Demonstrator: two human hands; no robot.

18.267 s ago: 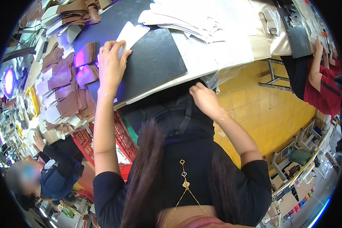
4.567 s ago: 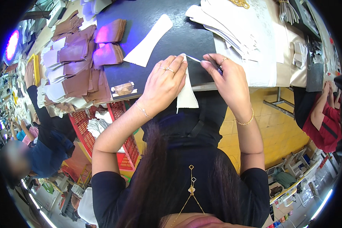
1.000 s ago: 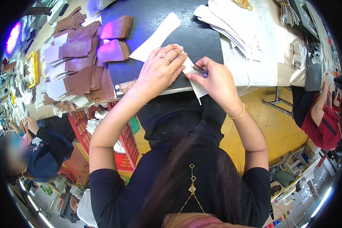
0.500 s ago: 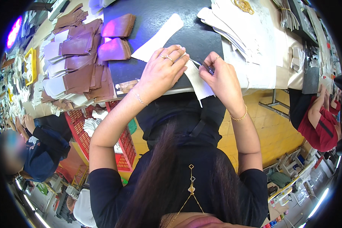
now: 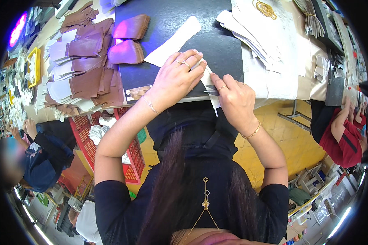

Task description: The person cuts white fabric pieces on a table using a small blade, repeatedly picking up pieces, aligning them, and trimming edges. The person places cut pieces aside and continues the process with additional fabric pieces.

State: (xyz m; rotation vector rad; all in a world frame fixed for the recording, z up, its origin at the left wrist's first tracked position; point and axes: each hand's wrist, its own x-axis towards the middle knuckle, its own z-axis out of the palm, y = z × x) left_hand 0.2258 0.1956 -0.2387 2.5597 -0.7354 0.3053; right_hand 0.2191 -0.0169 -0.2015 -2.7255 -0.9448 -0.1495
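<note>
My left hand lies flat, fingers stretched out, pressing a white cut piece to the black work mat. That piece narrows under my fingertips, and its lower end overhangs the near table edge. Another white piece shows above my left hand; whether the two are joined is hidden. Closed around a small pair of scissors, my right hand is beside the white piece. The metal blade tips point left, over the piece's lower part. The scissors' handles are hidden in my palm.
Brown-and-white piece stacks lie left, beside two brown stacks. White pieces and yellow rubber bands lie right. A red crate stands below the table. Co-workers sit left and right.
My right hand has turned and moved slightly down, and the scissors' blades now show over the white piece. My left hand stays on the piece.
</note>
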